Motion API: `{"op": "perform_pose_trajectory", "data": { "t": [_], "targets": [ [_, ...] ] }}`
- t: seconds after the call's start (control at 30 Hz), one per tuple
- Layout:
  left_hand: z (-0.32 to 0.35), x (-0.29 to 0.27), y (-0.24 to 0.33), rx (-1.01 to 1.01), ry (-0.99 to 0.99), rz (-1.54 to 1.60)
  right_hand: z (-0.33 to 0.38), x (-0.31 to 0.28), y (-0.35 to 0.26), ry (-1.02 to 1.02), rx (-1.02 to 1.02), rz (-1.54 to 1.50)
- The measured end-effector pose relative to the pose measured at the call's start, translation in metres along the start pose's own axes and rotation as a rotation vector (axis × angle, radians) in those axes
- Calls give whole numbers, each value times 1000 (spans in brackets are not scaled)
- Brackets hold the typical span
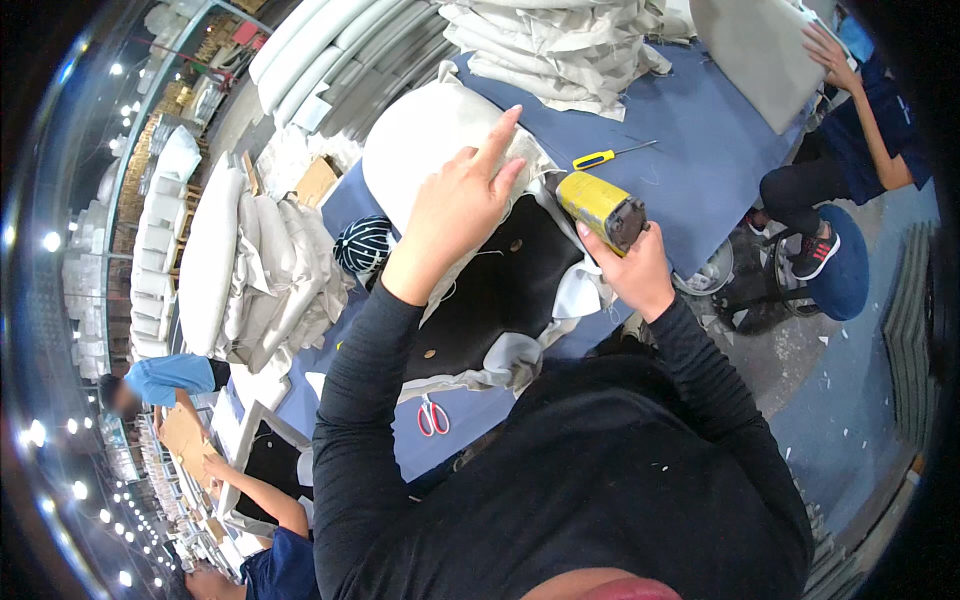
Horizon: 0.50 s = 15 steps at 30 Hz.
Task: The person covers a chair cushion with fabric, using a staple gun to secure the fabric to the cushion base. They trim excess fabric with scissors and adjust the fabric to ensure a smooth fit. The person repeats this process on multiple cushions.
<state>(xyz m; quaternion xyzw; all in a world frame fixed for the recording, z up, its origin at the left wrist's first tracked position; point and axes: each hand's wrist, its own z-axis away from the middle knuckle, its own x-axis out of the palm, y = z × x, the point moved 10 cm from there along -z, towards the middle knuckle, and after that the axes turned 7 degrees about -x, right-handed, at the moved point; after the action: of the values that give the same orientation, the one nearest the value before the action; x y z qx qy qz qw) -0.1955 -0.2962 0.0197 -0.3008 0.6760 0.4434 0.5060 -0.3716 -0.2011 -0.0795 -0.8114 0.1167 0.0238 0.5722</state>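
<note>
A padded panel [408,138] lies on the blue table, with cream fabric wrapped round it and a black backing [500,275] facing up. Over its upper part is my left hand [460,205], its index finger and thumb stretched out and nothing seen in it. My right hand [640,270] grips a yellow and black staple gun [592,205] at the panel's right edge, its nose close to the fabric. White flaps of lining [578,292] stick out along the near right side. Beyond the gun lies a yellow-handled screwdriver [597,159].
Red-handled scissors [432,417] lie near the table's front edge. A striped round bundle [361,245] sits left of the panel. Fabric stacks [560,50] and cushions [265,250] stand around. At the right, a co-worker's hand [830,55] holds a grey panel [755,60]; others work at left.
</note>
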Motion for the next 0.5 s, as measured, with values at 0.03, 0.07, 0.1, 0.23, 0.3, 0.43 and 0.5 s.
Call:
{"op": "perform_pose_trajectory", "data": {
  "t": [0.03,0.07,0.1,0.23,0.3,0.43,0.5],
  "targets": [
    [-2,-2,1,25,24,-1,-1,-4,-10,26,-67,17],
    [-1,-1,-1,8,6,-2,2,-7,-20,52,-135,33],
    [2,0,0,-8,-13,-3,4,-10,-28,79,-203,50],
    [1,-3,-1,66,78,12,9,-5,-28,79,-320,135],
    [1,-2,0,72,85,9,12,-2,-24,61,-316,225],
    [2,0,2,-34,-33,-17,10,4,-19,30,-275,296],
    [3,0,2,21,37,3,6,5,-22,31,-260,197]
  ]
}}
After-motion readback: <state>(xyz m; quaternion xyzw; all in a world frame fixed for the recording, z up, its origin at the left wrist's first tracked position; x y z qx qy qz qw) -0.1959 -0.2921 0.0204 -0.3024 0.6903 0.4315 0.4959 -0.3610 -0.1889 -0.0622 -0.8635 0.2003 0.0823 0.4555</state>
